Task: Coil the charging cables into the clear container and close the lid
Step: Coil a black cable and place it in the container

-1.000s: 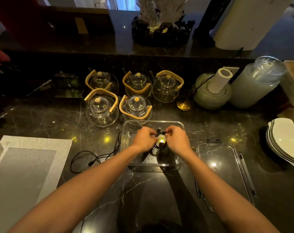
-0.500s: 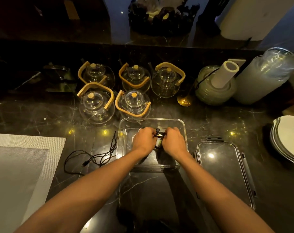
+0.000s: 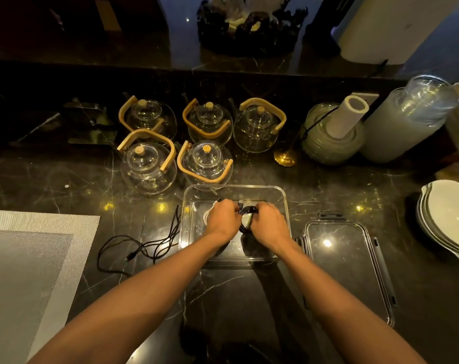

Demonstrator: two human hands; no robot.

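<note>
A clear rectangular container (image 3: 235,189) sits on the dark marble counter in front of me. Both hands are down inside it. My left hand (image 3: 223,219) and my right hand (image 3: 269,224) pinch a small black coiled cable (image 3: 245,212) between them, close to the container's floor. A white coiled cable (image 3: 208,213) shows partly under my left hand. Another black cable (image 3: 144,248) lies loose on the counter left of the container. The clear lid (image 3: 346,261) with dark clips lies flat to the right.
Several glass teapots (image 3: 148,168) with wooden handles stand just behind the container. A grey placemat (image 3: 26,261) lies at the left. White plates (image 3: 449,219) are stacked at the right edge; a green jar (image 3: 328,139) and wrapped cups (image 3: 409,119) stand behind.
Both hands have lowered the black coil deeper into the container. The camera has tilted down a little, so the scene sits lower in the frame.
</note>
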